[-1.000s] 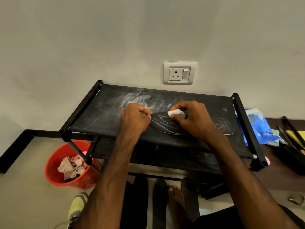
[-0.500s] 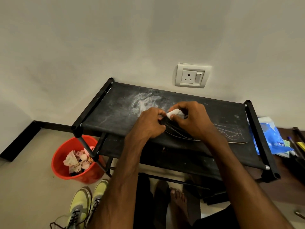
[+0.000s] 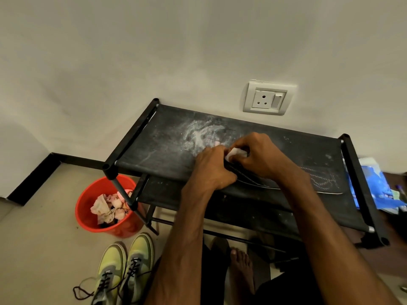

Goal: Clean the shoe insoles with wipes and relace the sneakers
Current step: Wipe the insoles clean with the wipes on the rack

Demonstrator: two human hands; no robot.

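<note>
A black insole (image 3: 321,180) with a pale stitched pattern lies on the top of the black fabric shoe rack (image 3: 167,148). My left hand (image 3: 212,167) grips its left tip with curled fingers. My right hand (image 3: 259,156) pinches a small white wipe (image 3: 235,153) against the same end, right beside the left hand. The insole's middle is hidden under my right wrist. Two yellow-green sneakers (image 3: 125,267) with dark loose laces stand on the floor at the lower left.
A red bucket (image 3: 88,203) holding crumpled used wipes sits on the floor left of the rack. A blue wipes pack (image 3: 372,186) lies right of the rack. A wall socket (image 3: 267,99) is above. White dust marks the rack top. My bare foot (image 3: 241,267) is below.
My right hand with the wipe has slid left along the insole to meet my left hand at the tip. The view has swung left and down, bringing the sneakers into sight.
</note>
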